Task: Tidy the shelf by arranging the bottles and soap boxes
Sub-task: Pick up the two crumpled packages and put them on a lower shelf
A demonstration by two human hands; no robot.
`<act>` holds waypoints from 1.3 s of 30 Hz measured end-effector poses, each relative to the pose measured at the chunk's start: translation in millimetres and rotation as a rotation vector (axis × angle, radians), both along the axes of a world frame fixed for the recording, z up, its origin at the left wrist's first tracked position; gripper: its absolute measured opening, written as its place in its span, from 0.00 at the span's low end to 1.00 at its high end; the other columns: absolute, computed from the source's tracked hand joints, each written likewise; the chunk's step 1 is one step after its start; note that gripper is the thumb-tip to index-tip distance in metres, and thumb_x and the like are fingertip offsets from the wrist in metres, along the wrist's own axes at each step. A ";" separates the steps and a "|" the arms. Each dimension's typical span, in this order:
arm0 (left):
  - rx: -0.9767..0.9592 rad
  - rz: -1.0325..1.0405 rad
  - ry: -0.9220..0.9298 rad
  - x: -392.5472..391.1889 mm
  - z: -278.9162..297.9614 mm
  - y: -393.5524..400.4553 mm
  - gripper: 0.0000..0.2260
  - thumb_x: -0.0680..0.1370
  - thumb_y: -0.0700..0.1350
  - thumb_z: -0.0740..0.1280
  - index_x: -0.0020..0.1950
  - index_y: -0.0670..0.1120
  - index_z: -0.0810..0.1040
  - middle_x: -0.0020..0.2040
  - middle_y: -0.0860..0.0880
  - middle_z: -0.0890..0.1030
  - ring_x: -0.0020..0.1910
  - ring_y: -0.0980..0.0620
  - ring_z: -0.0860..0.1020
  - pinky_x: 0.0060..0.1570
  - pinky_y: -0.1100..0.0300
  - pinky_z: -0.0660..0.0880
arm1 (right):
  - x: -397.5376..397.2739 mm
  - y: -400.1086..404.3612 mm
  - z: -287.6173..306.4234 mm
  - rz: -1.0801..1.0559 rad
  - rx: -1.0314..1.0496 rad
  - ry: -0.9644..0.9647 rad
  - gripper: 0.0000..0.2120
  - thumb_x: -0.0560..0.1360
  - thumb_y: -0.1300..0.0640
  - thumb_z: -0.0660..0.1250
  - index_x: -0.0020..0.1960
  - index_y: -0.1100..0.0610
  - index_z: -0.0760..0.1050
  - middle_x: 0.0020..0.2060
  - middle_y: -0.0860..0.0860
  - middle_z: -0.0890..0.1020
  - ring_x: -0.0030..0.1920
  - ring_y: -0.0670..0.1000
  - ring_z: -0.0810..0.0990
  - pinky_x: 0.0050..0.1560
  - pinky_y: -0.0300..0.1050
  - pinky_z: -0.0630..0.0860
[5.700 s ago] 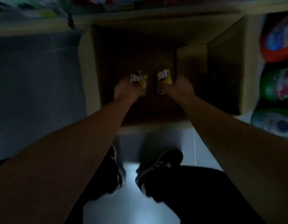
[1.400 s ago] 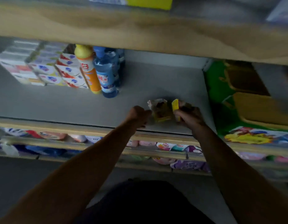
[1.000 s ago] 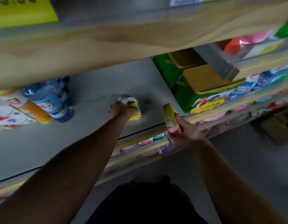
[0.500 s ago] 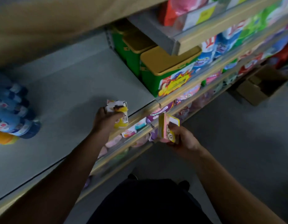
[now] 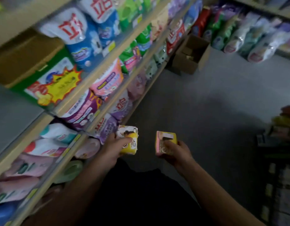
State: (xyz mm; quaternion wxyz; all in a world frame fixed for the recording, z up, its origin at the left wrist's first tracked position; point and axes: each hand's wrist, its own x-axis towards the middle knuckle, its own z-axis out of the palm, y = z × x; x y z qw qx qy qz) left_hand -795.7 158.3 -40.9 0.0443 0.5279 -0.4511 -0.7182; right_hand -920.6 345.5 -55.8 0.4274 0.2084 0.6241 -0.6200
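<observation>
My left hand [image 5: 112, 148] grips a white and yellow soap box [image 5: 128, 139] in front of the lower shelves. My right hand [image 5: 177, 152] grips a yellow and pink soap box [image 5: 164, 141], held over the grey floor. Both boxes are off the shelf, a short gap apart. The grey shelf board [image 5: 12, 111] shows at the left edge. No bottles are in view.
Shelves at the left hold packed goods, with a green box [image 5: 43, 79] on the grey board. An open cardboard box [image 5: 192, 54] stands on the floor ahead. More packs [image 5: 248, 36] line the far right. A dark stack [image 5: 281, 144] sits at the right.
The view swung right, away from the bottles and along the aisle. My left hand with its soap box came off the shelf board and both hands now sit lower, over the floor.
</observation>
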 end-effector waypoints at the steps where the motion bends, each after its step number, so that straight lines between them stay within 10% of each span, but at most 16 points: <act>1: -0.002 -0.040 -0.019 -15.6 -2.5 10.4 0.17 0.71 0.35 0.73 0.57 0.47 0.77 0.48 0.45 0.85 0.45 0.45 0.84 0.39 0.51 0.80 | -11.1 16.5 -3.8 -0.050 0.038 -0.003 0.12 0.74 0.64 0.70 0.56 0.62 0.75 0.46 0.61 0.83 0.41 0.58 0.84 0.42 0.59 0.82; 6: -0.013 -0.269 -0.122 -97.9 -19.7 38.7 0.17 0.70 0.37 0.74 0.57 0.45 0.79 0.47 0.44 0.85 0.44 0.45 0.84 0.37 0.54 0.80 | -69.4 78.7 -16.3 -0.268 0.100 -0.061 0.13 0.75 0.64 0.69 0.58 0.60 0.73 0.51 0.60 0.82 0.43 0.58 0.84 0.31 0.46 0.79; 24: -0.335 -1.113 -0.148 -575.3 -44.8 86.8 0.17 0.69 0.39 0.75 0.54 0.47 0.75 0.48 0.48 0.79 0.46 0.48 0.79 0.45 0.56 0.76 | -353.3 158.5 -33.9 -0.674 0.331 -0.035 0.20 0.72 0.57 0.73 0.63 0.52 0.73 0.51 0.55 0.82 0.48 0.56 0.84 0.43 0.53 0.82; 34: -0.249 -0.972 -0.216 -757.6 -66.9 129.6 0.20 0.69 0.37 0.74 0.59 0.41 0.75 0.53 0.41 0.80 0.46 0.43 0.81 0.36 0.55 0.78 | -575.4 195.9 -57.6 -0.596 0.328 0.038 0.19 0.73 0.59 0.73 0.62 0.55 0.73 0.52 0.55 0.81 0.51 0.56 0.82 0.54 0.58 0.80; 39: -0.282 -0.908 -0.344 -835.3 -64.1 146.7 0.19 0.69 0.37 0.74 0.58 0.40 0.76 0.54 0.39 0.81 0.49 0.41 0.81 0.49 0.47 0.80 | -707.0 224.6 -59.6 -0.446 0.336 0.013 0.19 0.73 0.57 0.72 0.62 0.54 0.71 0.51 0.54 0.80 0.50 0.56 0.82 0.52 0.58 0.81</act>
